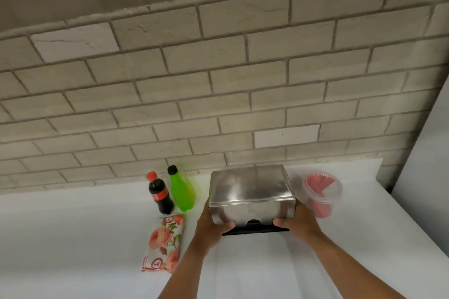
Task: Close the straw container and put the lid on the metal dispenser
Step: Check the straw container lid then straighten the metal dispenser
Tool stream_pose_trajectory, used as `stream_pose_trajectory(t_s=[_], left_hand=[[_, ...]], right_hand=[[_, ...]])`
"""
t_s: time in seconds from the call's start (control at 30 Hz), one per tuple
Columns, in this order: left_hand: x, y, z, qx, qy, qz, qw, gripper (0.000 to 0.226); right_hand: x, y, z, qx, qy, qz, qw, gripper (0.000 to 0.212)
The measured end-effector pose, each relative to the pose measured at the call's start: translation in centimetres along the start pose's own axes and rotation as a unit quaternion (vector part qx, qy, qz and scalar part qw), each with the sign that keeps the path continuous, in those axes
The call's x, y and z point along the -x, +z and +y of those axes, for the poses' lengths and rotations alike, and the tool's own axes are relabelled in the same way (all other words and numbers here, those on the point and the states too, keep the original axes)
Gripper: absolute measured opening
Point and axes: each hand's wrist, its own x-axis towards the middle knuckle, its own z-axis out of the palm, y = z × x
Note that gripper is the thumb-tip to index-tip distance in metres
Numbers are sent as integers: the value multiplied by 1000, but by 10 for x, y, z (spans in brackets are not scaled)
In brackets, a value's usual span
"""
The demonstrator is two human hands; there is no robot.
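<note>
A shiny metal lid [251,192] covers the metal dispenser, whose black base [255,228] shows under the lid's front edge. My left hand [211,223] grips the lid's left side, thumb on the front lower corner. My right hand [297,222] grips the right side the same way. To the right stands the straw container [323,193], a clear plastic tub with red straws inside and a clear lid on top; whether that lid is pressed fully down I cannot tell.
On the white counter [73,238], a dark cola bottle [160,195] and a green bottle [181,189] stand left of the dispenser. A floral napkin pack [164,243] lies in front of them. A brick wall [218,80] backs the counter; a white panel [427,165] rises at right.
</note>
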Motion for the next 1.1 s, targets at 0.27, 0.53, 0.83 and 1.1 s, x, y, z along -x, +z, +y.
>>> stream_pose_trajectory(t_s=[0.27, 0.53, 0.83, 1.1], left_hand=[[-12, -1, -2, -9, 5, -2, 1000, 62], [-15, -1, -6, -21, 4, -1, 1000, 65], [-10, 2, -3, -22, -8, 13, 1000, 47], [-4, 1, 0, -27, -16, 11, 999, 67]], right_hand=[[-6, 2, -3, 2, -4, 7, 1000, 73], [-4, 1, -4, 2, -1, 8, 1000, 76], [0, -2, -8, 5, 6, -4, 1000, 77], [-1, -4, -9, 8, 12, -15, 1000, 74]])
